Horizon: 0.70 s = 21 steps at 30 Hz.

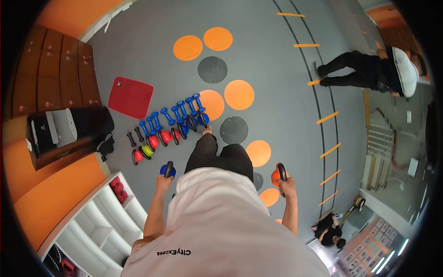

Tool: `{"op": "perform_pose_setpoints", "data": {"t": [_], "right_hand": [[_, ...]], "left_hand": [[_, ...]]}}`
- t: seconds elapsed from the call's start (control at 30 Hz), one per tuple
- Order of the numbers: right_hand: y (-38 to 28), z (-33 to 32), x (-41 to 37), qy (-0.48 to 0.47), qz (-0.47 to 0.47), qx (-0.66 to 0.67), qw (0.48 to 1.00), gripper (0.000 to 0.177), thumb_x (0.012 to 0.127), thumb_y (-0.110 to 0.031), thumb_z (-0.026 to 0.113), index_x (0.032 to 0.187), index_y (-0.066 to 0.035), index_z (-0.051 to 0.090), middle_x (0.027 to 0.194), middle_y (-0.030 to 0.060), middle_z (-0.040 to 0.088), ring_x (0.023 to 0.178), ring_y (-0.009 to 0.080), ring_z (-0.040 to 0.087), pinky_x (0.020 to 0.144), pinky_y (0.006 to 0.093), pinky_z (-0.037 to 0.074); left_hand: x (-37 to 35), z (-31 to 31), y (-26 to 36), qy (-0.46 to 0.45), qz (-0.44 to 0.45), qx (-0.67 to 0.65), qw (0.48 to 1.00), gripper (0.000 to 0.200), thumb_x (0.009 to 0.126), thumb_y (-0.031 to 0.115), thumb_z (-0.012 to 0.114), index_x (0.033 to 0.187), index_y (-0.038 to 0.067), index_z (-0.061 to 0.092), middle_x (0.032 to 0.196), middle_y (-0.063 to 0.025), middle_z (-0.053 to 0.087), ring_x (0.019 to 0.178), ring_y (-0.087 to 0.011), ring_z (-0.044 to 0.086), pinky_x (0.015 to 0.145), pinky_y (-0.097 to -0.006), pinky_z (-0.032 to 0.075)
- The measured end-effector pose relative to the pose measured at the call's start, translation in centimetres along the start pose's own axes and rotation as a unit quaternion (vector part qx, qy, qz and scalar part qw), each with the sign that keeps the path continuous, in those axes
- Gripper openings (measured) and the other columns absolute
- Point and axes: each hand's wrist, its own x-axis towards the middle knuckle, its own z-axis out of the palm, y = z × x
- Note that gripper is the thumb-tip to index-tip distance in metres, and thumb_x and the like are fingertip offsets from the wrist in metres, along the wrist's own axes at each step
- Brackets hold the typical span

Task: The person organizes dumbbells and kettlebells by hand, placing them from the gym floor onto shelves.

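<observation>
My left hand (163,182) is closed round the black handle of a blue kettlebell (164,170), held out to the left of my hips. On the other side, my right hand (287,186) grips the black handle of an orange kettlebell (275,177). Both arms hang down and slightly away from my white shirt. By my visible bare foot (207,131) ends a row of kettlebells on the floor: blue ones (203,119), red ones (164,137) and a yellow-green one (146,151). My other foot is hidden.
Blue dumbbells (167,116) and small black dumbbells (131,139) lie beyond the kettlebells, near a red mat (131,98). White shelves (99,221) and a black cabinet-like unit (69,134) stand left. An agility ladder (327,117) runs along the right; one person (369,73) stands there, another (330,231) farther back.
</observation>
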Motion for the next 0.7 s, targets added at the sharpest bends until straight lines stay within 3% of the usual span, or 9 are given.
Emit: {"op": "perform_pose_setpoints", "data": {"t": [0.07, 0.13, 0.27, 0.4, 0.43, 0.47, 0.5, 0.57, 0.7], "right_hand": [[-0.7, -0.2, 3.1, 0.022, 0.026, -0.035, 0.999, 0.020, 0.072, -0.007, 0.059, 0.053, -0.004, 0.051, 0.043, 0.0028, 0.045, 0.035, 0.0115, 0.044, 0.035, 0.0298, 0.033], [-0.8, 0.6, 9.8, 0.047, -0.027, -0.020, 0.998, 0.018, 0.073, -0.009, 0.059, 0.056, -0.004, 0.054, 0.045, 0.0033, 0.048, 0.036, 0.0123, 0.047, 0.036, 0.0293, 0.036], [0.9, 5.4, 27.2, -0.035, 0.064, -0.056, 0.996, 0.018, 0.073, -0.013, 0.064, 0.059, -0.005, 0.057, 0.048, 0.0041, 0.053, 0.039, 0.0136, 0.050, 0.039, 0.0297, 0.037], [7.8, 16.8, 46.9, 0.027, 0.003, -0.130, 0.991, 0.020, 0.072, -0.024, 0.068, 0.061, -0.011, 0.057, 0.049, 0.0011, 0.052, 0.043, 0.0120, 0.051, 0.043, 0.0307, 0.039], [3.4, 19.5, 47.8, 0.011, 0.056, -0.056, 0.997, 0.022, 0.073, -0.023, 0.065, 0.059, -0.010, 0.055, 0.049, 0.0015, 0.052, 0.044, 0.0121, 0.051, 0.044, 0.0301, 0.039], [4.1, 21.8, 51.8, -0.018, 0.061, -0.031, 0.998, 0.022, 0.075, -0.021, 0.062, 0.058, -0.008, 0.055, 0.051, 0.0022, 0.052, 0.045, 0.0126, 0.051, 0.044, 0.0297, 0.037], [3.4, 23.6, 54.5, -0.067, 0.066, -0.032, 0.995, 0.021, 0.075, -0.017, 0.061, 0.057, -0.008, 0.053, 0.051, 0.0029, 0.052, 0.045, 0.0133, 0.049, 0.043, 0.0299, 0.035], [1.7, 27.8, 57.7, -0.153, 0.033, 0.000, 0.988, 0.022, 0.075, -0.014, 0.059, 0.056, -0.007, 0.052, 0.050, 0.0038, 0.050, 0.045, 0.0136, 0.048, 0.046, 0.0294, 0.035], [-2.2, 36.3, 59.5, -0.178, 0.012, -0.016, 0.984, 0.021, 0.071, -0.022, 0.067, 0.064, -0.003, 0.061, 0.052, 0.0026, 0.054, 0.049, 0.0130, 0.053, 0.048, 0.0298, 0.040]], "left_hand": [[1.0, 1.2, 2.5, 0.024, 0.037, 0.035, 0.998, 0.017, 0.071, 0.017, 0.068, 0.069, 0.000, 0.063, 0.054, -0.0108, 0.060, 0.049, -0.0240, 0.059, 0.050, -0.0370, 0.047], [1.5, 4.6, 7.7, 0.119, 0.170, -0.006, 0.978, 0.017, 0.069, 0.017, 0.067, 0.071, 0.001, 0.064, 0.056, -0.0144, 0.060, 0.054, -0.0294, 0.061, 0.056, -0.0398, 0.047], [8.8, 11.6, 14.6, -0.016, 0.097, 0.054, 0.994, 0.017, 0.066, 0.016, 0.066, 0.066, 0.000, 0.060, 0.056, -0.0189, 0.055, 0.053, -0.0315, 0.059, 0.055, -0.0412, 0.044], [20.6, 23.3, 16.1, -0.053, 0.106, 0.000, 0.993, 0.021, 0.068, 0.015, 0.064, 0.065, -0.003, 0.055, 0.053, -0.0177, 0.049, 0.048, -0.0259, 0.053, 0.052, -0.0408, 0.042], [23.2, 25.8, 17.7, -0.062, 0.099, -0.029, 0.993, 0.022, 0.071, 0.018, 0.064, 0.067, -0.003, 0.057, 0.053, -0.0165, 0.050, 0.049, -0.0233, 0.053, 0.053, -0.0410, 0.042], [25.8, 28.1, 19.3, -0.066, 0.081, -0.045, 0.994, 0.024, 0.074, 0.021, 0.065, 0.070, -0.003, 0.059, 0.054, -0.0158, 0.053, 0.053, -0.0234, 0.057, 0.055, -0.0415, 0.043], [28.9, 31.4, 19.5, -0.052, 0.084, -0.107, 0.989, 0.023, 0.076, 0.018, 0.063, 0.060, 0.002, 0.056, 0.049, -0.0007, 0.046, 0.049, -0.0094, 0.043, 0.046, -0.0340, 0.035], [34.9, 37.5, 19.4, 0.004, 0.129, -0.207, 0.970, 0.016, 0.077, 0.016, 0.064, 0.068, 0.003, 0.059, 0.050, 0.0012, 0.046, 0.044, -0.0094, 0.046, 0.041, -0.0298, 0.031], [40.8, 41.6, 23.3, -0.043, -0.054, -0.300, 0.951, 0.018, 0.078, 0.012, 0.063, 0.065, 0.007, 0.052, 0.051, 0.0007, 0.043, 0.041, -0.0107, 0.042, 0.039, -0.0278, 0.029]]}}
